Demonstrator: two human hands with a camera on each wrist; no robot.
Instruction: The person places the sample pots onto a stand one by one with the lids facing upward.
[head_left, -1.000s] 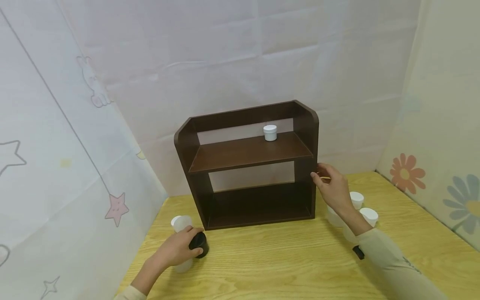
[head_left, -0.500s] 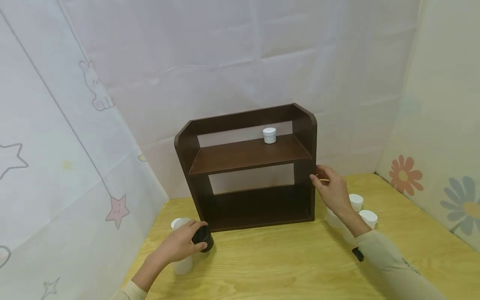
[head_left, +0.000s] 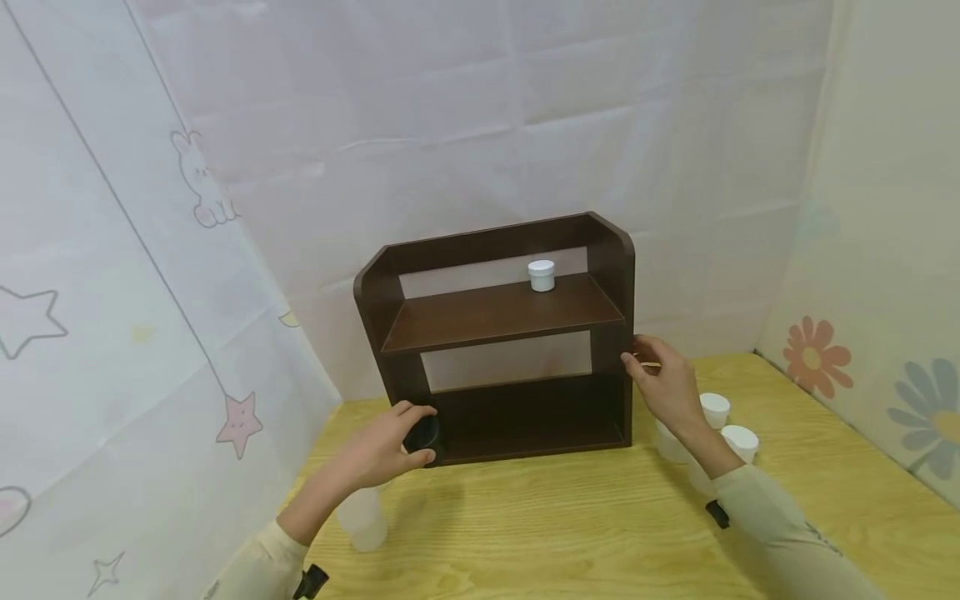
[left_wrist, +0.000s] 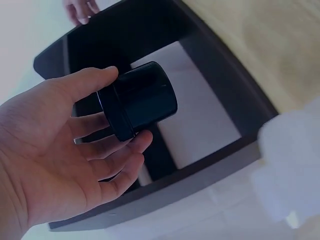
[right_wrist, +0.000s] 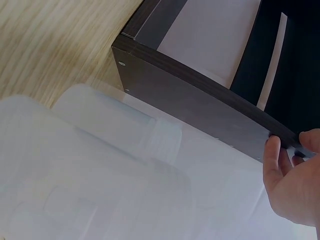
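My left hand holds a black lidded jar at the lower left front corner of a dark brown two-tier shelf. In the left wrist view, thumb and fingers pinch the jar's lid, and its glossy body points away from the palm. At the shelf's right side, my right hand grips the upright side panel. Its fingers lie on the outer face and the thumb is at the front edge. On the upper tier, a small white lidded jar stands right of the middle.
Frosted translucent containers stand left of the shelf, partly behind my left arm. Several more with white lids stand to the right, partly hidden by my right forearm. The wooden table meets patterned cloth walls at the back and sides.
My left hand has carried the black jar up and to the right, from beside the frosted containers to the shelf's lower left front. The right hand stays at the side panel.
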